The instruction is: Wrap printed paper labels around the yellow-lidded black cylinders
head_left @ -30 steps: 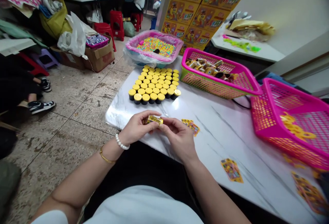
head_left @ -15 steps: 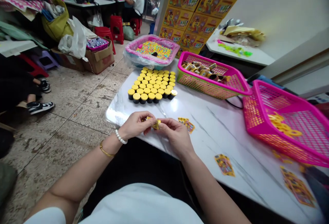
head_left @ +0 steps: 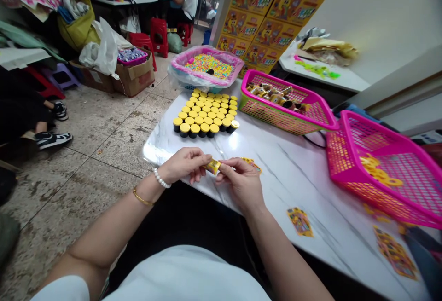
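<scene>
Two hands pinching one small yellow piece (head_left: pixel 213 166), left grip (head_left: pixel 184 165), right grip (head_left: pixel 241 182), above table edge (head_left: pixel 162 160).

A small yellow packet (head_left: pixel 213 166), printed and a little crumpled, sits lengthwise and slightly tilted just above the near edge of the white marble table (head_left: pixel 293 172).

One head-worn camera looks forward and down from close above the near edge of the desk (head_left: pixel 304 176), facing along it toward the stacked yellow cartons (head_left: pixel 276 11) beyond its far end
</scene>
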Demonstrator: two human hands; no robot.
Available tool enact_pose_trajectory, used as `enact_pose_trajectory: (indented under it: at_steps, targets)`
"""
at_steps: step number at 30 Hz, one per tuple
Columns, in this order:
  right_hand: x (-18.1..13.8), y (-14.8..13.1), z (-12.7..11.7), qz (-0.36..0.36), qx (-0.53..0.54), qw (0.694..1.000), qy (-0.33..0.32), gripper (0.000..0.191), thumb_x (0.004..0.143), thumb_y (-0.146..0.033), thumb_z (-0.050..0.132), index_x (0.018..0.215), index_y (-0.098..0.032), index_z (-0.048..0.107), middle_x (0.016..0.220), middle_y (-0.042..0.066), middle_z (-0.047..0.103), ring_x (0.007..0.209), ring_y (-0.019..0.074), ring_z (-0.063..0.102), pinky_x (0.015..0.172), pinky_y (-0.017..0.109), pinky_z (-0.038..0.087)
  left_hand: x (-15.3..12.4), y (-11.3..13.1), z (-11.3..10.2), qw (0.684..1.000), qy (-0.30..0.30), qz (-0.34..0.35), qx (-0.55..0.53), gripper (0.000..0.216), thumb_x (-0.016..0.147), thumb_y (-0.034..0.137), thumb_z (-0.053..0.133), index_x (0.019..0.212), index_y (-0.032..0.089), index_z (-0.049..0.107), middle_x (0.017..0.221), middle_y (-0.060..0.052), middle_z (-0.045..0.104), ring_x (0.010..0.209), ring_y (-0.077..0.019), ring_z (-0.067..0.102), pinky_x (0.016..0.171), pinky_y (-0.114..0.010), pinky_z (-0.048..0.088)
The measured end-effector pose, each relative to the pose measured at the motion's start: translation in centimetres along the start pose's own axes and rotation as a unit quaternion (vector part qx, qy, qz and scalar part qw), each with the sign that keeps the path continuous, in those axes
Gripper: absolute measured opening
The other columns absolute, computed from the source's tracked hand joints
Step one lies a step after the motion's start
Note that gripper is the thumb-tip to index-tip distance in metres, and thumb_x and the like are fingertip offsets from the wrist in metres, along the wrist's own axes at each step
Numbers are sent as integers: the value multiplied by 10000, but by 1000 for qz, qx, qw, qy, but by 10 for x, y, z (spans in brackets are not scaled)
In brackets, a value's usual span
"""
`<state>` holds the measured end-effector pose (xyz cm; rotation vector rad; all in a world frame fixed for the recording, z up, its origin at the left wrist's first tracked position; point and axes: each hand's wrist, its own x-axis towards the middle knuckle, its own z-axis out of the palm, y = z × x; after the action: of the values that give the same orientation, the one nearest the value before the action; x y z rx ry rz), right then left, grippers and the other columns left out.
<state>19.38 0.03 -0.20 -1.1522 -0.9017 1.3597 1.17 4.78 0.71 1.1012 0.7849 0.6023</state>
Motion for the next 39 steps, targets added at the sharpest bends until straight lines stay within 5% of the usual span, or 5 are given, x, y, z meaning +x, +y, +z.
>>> enact_pose_trajectory:
  at_steps: [5,22,28,36,39]
  targets:
    - [-1,1,0,-59,-38,997,-43,269,709,-363,857,951,-266,791,1051,38,721,739,165,720,632,329,657,3,1,3,999,17,-27,-13,532,738,643,730,715,141,555,544,-21,635,375,-91,557,344,-171,425]
    - [-8,1,11,-133,-95,985,-55,177,779,-347,793,910,-243,734,1022,26,653,560,111,675,511,299,635,2,2,-4,996,-54,-40,-58,574,664,679,761,712,135,585,481,-20,621,358,-94,543,365,-175,429]
    - [-9,-15,9,-247,-352,901,-60,313,771,-252,758,1082,-260,720,975,51,722,745,159,697,579,246,613,2,-3,3,998,-39,-30,-41,582,749,690,683,914,145,562,497,-1,622,369,-119,568,357,-182,441]
    - [117,-138,-60,-216,-211,942,148,480,738,-497,770,1096,-191,679,958,51,741,775,201,746,647,331,640,-3,-2,6,999,34,-16,-7,704,739,629,732,1174,149,456,610,17,636,441,-154,622,381,-231,502]
    - [119,-135,-82,-180,-286,920,197,434,768,-498,719,1047,-165,708,891,61,726,695,198,720,581,332,609,-4,-2,6,999,42,4,-11,657,749,601,738,1148,148,477,631,17,631,468,-145,623,391,-223,502]
